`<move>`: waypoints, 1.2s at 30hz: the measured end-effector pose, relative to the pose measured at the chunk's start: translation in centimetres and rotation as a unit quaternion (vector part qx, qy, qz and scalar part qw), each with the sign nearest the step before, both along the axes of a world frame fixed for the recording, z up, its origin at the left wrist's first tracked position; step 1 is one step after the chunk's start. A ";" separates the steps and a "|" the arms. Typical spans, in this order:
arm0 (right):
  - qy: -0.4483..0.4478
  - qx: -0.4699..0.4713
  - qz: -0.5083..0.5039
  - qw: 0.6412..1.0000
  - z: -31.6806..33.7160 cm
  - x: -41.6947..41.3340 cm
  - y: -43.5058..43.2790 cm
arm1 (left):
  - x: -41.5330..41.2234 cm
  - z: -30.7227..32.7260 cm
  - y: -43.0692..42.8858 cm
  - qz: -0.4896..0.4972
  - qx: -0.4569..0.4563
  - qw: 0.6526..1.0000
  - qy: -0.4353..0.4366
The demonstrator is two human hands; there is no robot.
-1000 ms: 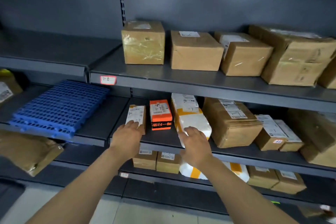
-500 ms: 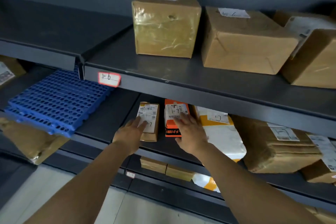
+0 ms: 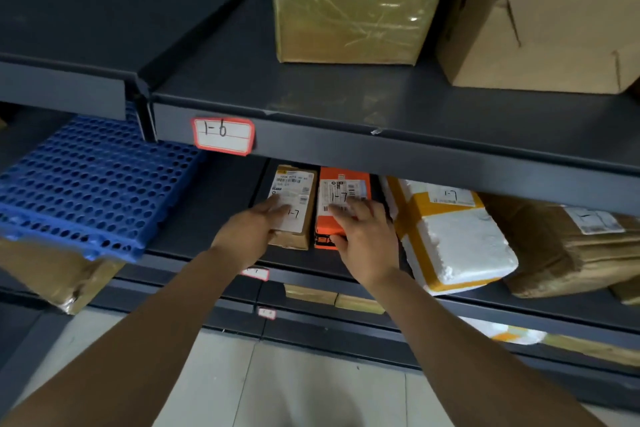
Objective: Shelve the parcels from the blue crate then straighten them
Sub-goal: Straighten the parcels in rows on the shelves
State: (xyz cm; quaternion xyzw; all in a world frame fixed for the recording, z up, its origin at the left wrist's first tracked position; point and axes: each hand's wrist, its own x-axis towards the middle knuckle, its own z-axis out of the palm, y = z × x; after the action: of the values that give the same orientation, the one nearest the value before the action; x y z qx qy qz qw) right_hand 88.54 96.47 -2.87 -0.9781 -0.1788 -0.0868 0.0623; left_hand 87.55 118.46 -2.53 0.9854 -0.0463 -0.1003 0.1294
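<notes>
On the middle shelf point(image 3: 207, 211) lie a small brown parcel point(image 3: 299, 191) and an orange parcel point(image 3: 341, 180), side by side and touching, both marked 1-7. My left hand point(image 3: 251, 230) rests flat on the brown parcel's white label with fingers straight. My right hand point(image 3: 362, 239) lies on the orange parcel, fingers spread over its top and the thumb against its front edge. A white foam box with yellow tape point(image 3: 453, 236) sits just right of my right hand.
A blue perforated plastic panel point(image 3: 83, 184) sticks out of the shelf at left, over a brown bag point(image 3: 59, 274). The upper shelf point(image 3: 346, 135), tagged 1-6, carries a taped box point(image 3: 349, 0) and a cardboard box point(image 3: 540, 21). More brown parcels point(image 3: 571, 246) lie at right and below.
The view has closed in on the shelf. My right hand left the white foam box and came onto the orange parcel. My left hand stayed on the brown parcel, and both parcels now lie closer together.
</notes>
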 end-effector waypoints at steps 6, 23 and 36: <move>0.000 -0.009 -0.020 1.000 0.2 -0.3 0.2 | 0.3 -0.4 0.0 -0.023 -0.019 0.999 -0.014; -0.053 -0.005 -0.074 0.996 5.2 -2.6 -6.3 | 0.5 6.5 -6.8 -0.075 0.167 0.982 -0.044; 0.096 -0.074 -0.220 0.968 9.6 -2.8 -27.7 | -0.3 7.4 -25.4 -0.123 0.087 0.988 -0.040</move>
State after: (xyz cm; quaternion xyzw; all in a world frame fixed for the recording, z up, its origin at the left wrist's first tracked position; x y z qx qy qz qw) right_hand 85.78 68.74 6.70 -0.9990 0.0421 0.0090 -0.0137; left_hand 87.21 93.08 4.87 0.9829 -0.1638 -0.0797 0.0275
